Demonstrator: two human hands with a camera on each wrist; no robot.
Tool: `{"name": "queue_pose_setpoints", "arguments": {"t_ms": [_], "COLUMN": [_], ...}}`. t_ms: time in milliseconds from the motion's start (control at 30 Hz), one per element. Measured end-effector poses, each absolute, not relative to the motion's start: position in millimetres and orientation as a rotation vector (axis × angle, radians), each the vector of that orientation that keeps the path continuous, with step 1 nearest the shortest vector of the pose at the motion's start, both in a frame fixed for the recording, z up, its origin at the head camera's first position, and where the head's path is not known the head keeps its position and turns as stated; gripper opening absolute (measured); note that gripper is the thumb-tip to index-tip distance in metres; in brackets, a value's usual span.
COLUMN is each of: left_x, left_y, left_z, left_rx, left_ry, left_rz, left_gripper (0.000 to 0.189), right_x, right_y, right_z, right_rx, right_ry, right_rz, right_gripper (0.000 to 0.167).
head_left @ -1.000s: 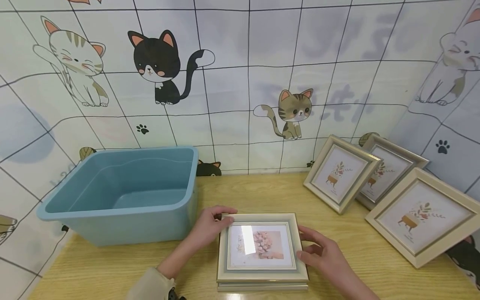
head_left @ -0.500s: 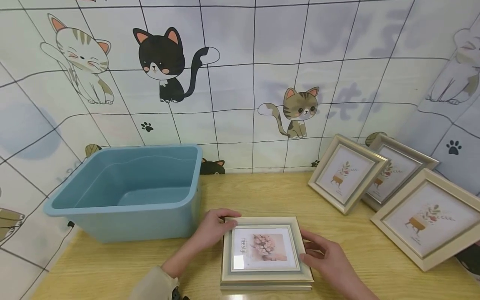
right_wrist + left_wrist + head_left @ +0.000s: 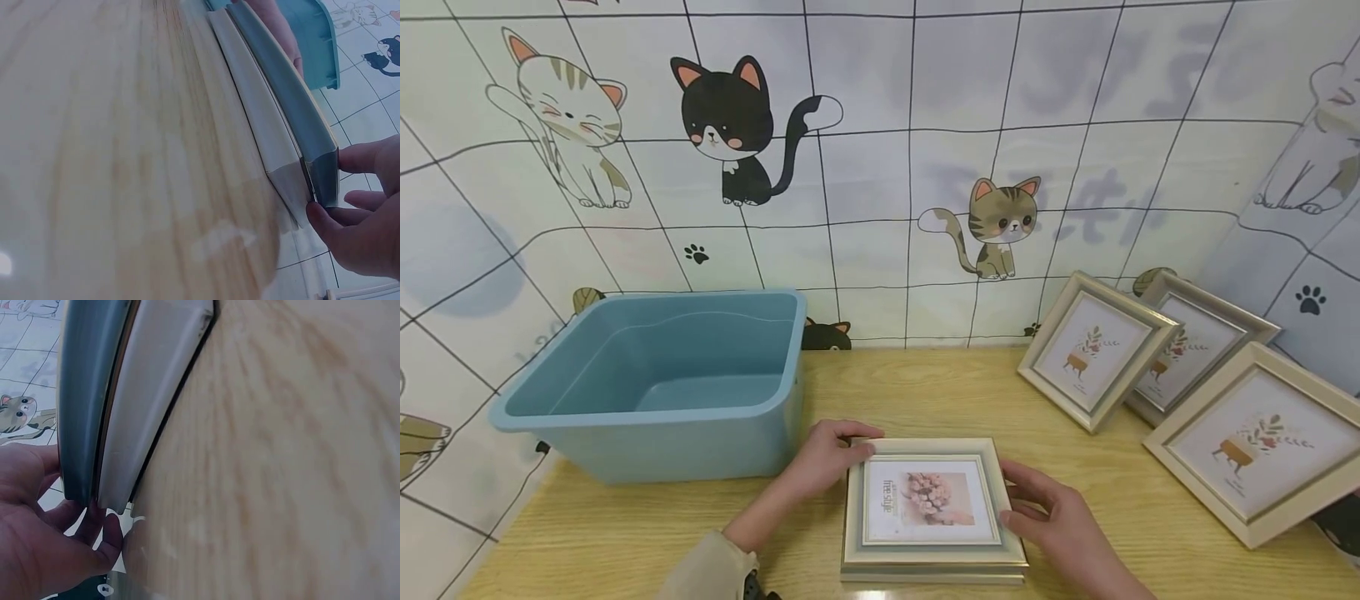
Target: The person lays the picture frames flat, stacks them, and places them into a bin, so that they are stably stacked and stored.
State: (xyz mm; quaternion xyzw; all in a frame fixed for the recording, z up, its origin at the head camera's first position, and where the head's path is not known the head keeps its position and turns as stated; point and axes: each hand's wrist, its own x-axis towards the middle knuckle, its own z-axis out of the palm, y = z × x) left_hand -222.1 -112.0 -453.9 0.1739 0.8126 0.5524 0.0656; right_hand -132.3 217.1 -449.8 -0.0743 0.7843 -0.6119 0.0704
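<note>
In the head view two picture frames lie stacked on the wooden table, near the front. The upper picture frame (image 3: 928,500) has a cream and grey-green border and a pink flower print turned sideways. Beneath it, the lower picture frame (image 3: 932,578) shows only its near edge. My left hand (image 3: 827,458) holds the upper frame at its far left corner, thumb on top. At the right edge, my right hand (image 3: 1052,517) grips it between thumb and fingers. Both wrist views show the upper frame's blue-green side (image 3: 90,394) against the lower frame's whitish side (image 3: 256,106).
An open blue plastic tub (image 3: 647,446) stands at the left. To the right, three picture frames with plant prints stand propped up: a small one (image 3: 1093,350), one behind it (image 3: 1195,333) and a larger one (image 3: 1262,442). A cat-patterned covering (image 3: 865,175) hangs behind the table.
The head view has shifted slightly. Glare has left the glass of the upper picture frame, and the near edges of the two stacked frames look closer together. Both hands keep their hold.
</note>
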Motion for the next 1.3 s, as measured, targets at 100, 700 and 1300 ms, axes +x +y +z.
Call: {"name": "queue_pose_setpoints", "arguments": {"t_ms": [100, 700, 1300], "left_x": [-223, -221, -224], "left_y": [-114, -118, -116], "left_z": [-456, -461, -458], "left_rx": [0.530, 0.524, 0.533], "left_ry": [2.433, 2.374, 2.398], "left_rz": [1.681, 1.732, 1.690], "left_gripper": [0.022, 0.024, 0.023], "right_x": [-133, -154, -250], "right_y": [218, 254, 388], "right_z": [-451, -412, -308], "right_rx": [-0.248, -0.628, -0.173], "right_ry": [2.354, 2.601, 3.308], "right_rz": [-1.842, -1.656, -1.290], "right_gripper": [0.066, 0.061, 0.060]}}
